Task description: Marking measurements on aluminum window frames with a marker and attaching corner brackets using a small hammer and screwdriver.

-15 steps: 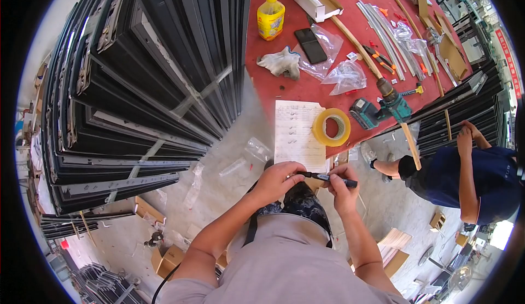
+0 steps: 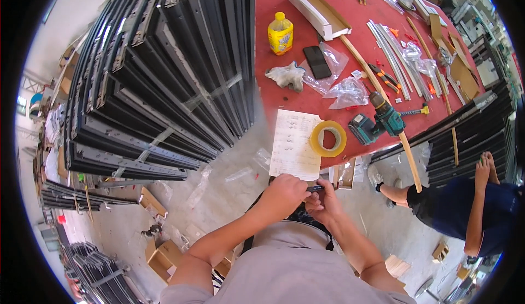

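Note:
A black marker pen (image 2: 315, 188) is held crosswise between my two hands, just off the near edge of a red table. My left hand (image 2: 281, 199) is closed round its left end, fingers curled and mostly hiding it. On the other end the fingers of my right hand (image 2: 326, 204) are pinched. Directly beyond my hands lies a sheet of paper (image 2: 292, 153) with handwriting and small drawings, its near edge by my left knuckles. A roll of clear yellowish tape (image 2: 340, 146) rests on the sheet's right edge.
The red table (image 2: 268, 99) bears a teal cordless drill (image 2: 388, 119), yellow bottle (image 2: 280, 35), phone (image 2: 317, 62), glove (image 2: 286, 76), pliers (image 2: 387, 78) and metal strips. Dark frames (image 2: 147, 96) stand stacked at left. Another person (image 2: 465, 211) is at right.
My hands have come closer together and lower, covering more of the marker. The view has shifted, so the table appears lower. The other person has moved down in the picture.

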Motion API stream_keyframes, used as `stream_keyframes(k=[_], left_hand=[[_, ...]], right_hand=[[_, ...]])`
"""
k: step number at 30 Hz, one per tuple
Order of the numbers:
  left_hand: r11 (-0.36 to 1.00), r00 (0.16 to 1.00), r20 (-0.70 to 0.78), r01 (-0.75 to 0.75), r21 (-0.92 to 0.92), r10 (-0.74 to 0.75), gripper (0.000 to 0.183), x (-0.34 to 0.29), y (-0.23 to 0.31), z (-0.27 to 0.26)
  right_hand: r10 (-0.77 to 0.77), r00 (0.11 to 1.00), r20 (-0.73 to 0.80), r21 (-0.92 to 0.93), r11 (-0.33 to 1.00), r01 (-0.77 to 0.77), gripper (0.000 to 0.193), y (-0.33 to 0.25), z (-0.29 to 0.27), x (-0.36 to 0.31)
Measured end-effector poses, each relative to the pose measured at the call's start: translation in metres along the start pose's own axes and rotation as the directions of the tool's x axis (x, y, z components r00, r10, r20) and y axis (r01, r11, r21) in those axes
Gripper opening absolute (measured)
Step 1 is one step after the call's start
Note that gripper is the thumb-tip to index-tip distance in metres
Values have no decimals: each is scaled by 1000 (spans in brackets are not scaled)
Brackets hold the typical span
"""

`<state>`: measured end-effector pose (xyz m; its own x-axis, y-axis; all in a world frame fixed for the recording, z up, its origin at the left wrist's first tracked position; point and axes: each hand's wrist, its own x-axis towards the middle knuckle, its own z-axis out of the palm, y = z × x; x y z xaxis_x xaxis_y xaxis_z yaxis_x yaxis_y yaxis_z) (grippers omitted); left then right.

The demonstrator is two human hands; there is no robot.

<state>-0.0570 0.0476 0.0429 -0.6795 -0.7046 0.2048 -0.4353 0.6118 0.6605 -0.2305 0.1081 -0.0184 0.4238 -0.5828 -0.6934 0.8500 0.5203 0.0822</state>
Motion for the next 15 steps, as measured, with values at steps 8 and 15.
stream_keyframes(k=[8, 15], left_hand=[[829, 824, -107, 560, 8, -556, 71, -30, 23, 19], [765, 750, -223, 643, 30, -622, 70, -75, -1, 14]], right_hand=[[-158, 986, -54, -599, 795, 94, 25, -57, 28, 59], [-444, 878, 177, -375, 795, 477, 20, -286, -25, 219]])
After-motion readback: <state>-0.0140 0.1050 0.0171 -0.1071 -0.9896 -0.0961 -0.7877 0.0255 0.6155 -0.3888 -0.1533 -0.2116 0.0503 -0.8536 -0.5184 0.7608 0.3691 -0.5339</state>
